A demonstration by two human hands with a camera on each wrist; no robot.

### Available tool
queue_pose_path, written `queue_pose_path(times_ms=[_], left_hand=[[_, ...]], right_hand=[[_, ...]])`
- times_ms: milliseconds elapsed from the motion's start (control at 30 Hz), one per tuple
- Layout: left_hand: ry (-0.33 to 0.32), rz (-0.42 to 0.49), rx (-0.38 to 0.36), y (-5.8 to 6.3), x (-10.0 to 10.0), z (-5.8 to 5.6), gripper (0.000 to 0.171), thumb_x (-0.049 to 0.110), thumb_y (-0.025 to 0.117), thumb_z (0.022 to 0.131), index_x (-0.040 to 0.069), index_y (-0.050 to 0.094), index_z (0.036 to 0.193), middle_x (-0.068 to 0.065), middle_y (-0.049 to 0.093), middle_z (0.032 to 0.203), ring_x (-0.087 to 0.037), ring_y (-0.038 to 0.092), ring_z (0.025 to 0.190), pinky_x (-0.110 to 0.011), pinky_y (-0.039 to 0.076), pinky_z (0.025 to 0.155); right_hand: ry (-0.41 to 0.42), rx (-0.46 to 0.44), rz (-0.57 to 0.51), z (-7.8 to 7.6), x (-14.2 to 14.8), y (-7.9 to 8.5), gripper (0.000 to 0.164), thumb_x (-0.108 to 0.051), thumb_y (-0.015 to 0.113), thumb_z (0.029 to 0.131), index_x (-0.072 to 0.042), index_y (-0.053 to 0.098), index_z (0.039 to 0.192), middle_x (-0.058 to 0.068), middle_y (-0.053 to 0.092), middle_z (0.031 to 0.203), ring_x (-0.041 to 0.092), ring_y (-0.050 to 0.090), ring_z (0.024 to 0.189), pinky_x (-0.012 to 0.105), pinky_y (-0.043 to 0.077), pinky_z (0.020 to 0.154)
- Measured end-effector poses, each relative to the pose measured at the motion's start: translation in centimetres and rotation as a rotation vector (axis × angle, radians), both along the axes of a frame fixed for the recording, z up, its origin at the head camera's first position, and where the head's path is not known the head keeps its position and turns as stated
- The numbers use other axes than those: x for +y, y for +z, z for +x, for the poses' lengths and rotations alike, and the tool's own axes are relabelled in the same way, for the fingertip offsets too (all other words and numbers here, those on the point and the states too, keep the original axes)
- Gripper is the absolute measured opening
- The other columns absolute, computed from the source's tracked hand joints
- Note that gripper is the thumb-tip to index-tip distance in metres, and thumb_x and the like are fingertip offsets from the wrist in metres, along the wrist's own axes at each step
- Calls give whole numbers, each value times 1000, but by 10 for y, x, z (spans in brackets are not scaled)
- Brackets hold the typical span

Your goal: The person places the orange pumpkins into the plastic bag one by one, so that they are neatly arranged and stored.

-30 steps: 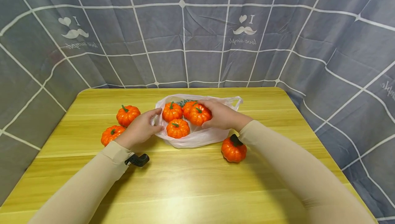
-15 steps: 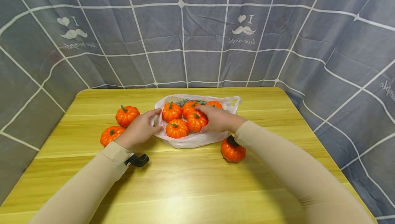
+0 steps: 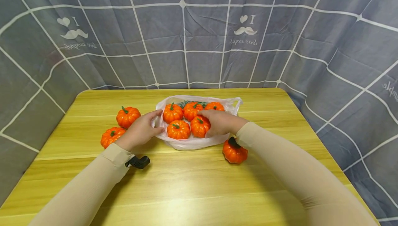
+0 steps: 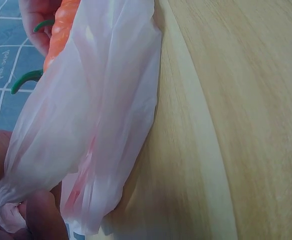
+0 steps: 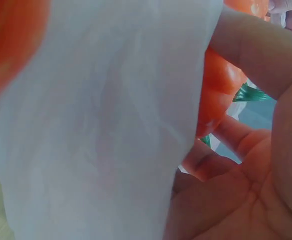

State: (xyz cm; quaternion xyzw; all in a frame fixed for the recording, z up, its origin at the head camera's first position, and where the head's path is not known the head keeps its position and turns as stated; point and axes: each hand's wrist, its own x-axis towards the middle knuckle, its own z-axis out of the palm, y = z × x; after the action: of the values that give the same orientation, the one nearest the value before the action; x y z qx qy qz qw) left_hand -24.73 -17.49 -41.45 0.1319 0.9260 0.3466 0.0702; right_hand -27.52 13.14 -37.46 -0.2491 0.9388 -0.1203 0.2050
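Note:
A thin white plastic bag point(image 3: 192, 145) lies with its mouth spread on the table, several small orange pumpkins point(image 3: 178, 130) with green stems inside. My left hand point(image 3: 140, 129) pinches the bag's left edge; the left wrist view shows the bunched plastic point(image 4: 8, 215) between thumb and fingers. With my right hand point(image 3: 221, 122) I hold the front right pumpkin point(image 3: 200, 127) inside the bag. Thumb and fingers curve round that pumpkin in the right wrist view, where the bag's wall point(image 5: 100, 130) covers part of it.
Two more orange pumpkins, a rear one point(image 3: 128, 117) and a nearer one point(image 3: 112, 136), sit left of the bag beside my left hand. A deeper orange pumpkin with a dark stem point(image 3: 235, 151) stands under my right forearm. A grey checked curtain point(image 3: 205, 29) surrounds the wooden table point(image 3: 186, 191).
My right hand first carries the pumpkin left and toward me, then sets it lower at the bag's front, slightly right. The pumpkin at the back right has come into view. My left hand stays put.

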Motion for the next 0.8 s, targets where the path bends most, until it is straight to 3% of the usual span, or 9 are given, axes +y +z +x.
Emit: queue_pose_path(times_ms=[433,800], left_hand=[[4,1,-6,-1,0,0,75,21,73,98,1,38,161,-19,42,166,-44,39,152,-62,32,124],[2,27,-5,-1,1,1,74,19,72,98,0,38,161,-19,42,166,-42,38,153,-61,31,125]], right_hand=[[-11,-13,21,0,-1,0,84,-19,85,89,-13,41,161,12,51,159,31,49,146,47,37,126],[26,-1,40,-1,-2,-4,78,-17,84,88,-14,48,157,11,57,154,31,53,142,47,39,124]])
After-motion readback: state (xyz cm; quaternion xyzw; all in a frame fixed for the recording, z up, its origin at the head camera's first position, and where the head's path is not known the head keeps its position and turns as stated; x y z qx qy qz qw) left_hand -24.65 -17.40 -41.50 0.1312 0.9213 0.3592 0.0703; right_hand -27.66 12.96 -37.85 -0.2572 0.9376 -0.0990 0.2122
